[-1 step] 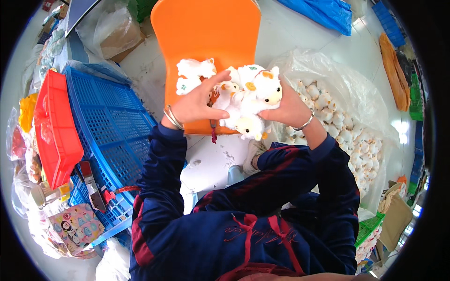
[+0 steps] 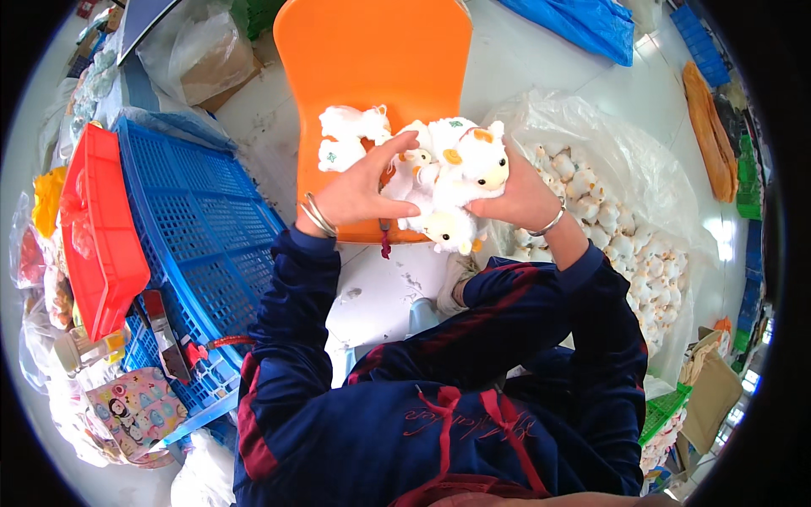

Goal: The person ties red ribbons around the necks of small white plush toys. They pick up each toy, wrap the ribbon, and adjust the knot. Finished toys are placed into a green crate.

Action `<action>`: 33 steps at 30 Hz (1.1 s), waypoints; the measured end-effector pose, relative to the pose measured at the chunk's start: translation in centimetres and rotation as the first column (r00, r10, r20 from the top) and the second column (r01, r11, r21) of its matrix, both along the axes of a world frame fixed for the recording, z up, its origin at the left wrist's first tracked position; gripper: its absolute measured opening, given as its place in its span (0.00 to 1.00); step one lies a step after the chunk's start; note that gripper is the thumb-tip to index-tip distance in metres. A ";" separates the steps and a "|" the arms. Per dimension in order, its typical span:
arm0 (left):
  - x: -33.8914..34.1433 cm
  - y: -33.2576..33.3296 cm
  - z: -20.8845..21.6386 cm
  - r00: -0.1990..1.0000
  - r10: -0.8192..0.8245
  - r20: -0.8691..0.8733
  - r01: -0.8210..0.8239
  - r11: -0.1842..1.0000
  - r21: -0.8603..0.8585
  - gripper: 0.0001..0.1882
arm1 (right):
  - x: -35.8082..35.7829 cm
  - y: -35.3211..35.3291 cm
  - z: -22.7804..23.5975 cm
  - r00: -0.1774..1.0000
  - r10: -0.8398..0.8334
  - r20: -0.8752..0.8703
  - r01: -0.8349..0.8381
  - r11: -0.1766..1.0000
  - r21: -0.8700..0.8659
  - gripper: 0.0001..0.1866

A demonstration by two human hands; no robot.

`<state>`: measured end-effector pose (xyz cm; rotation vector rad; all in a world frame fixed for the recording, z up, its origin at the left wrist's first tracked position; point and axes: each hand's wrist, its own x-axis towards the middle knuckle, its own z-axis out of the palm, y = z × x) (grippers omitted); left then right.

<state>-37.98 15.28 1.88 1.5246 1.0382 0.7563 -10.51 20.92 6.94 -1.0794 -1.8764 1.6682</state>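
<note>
Small white plush sheep toys lie clustered on an orange chair in front of me. My right hand grips a plush sheep with orange ears and black eyes, from its right side. Under it a second plush sheep faces toward me at the chair's front edge. My left hand is at the left of the cluster, thumb and fingers spread wide, the thumb tip by the lower sheep. More white plush toys rest behind my left hand. Parts of the cluster are hidden between my hands.
A clear plastic bag full of white plush pieces lies on the floor at right. At left stand a blue plastic crate and a red tray. A dark red tassel hangs at the chair's front edge.
My left hand has shifted slightly to the right, its thumb closer over the lower sheep. My right hand and the sheep in it look the same.
</note>
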 end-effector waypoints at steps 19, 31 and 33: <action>3.1 -5.2 -3.9 0.900 0.394 0.189 -0.378 0.919 -0.113 0.42 | -1.4 -1.6 2.1 0.984 0.139 -0.109 -0.148 0.986 -0.082 0.45; 0.6 -4.6 3.3 0.919 0.223 0.326 -0.220 0.974 -0.047 0.30 | -1.5 -1.7 0.6 0.764 0.146 0.628 -0.396 0.875 0.278 0.44; 0.9 -3.9 2.3 0.971 0.159 -0.180 -0.155 0.987 0.036 0.30 | -0.1 -0.7 0.0 0.891 0.199 0.408 -0.312 0.921 0.232 0.45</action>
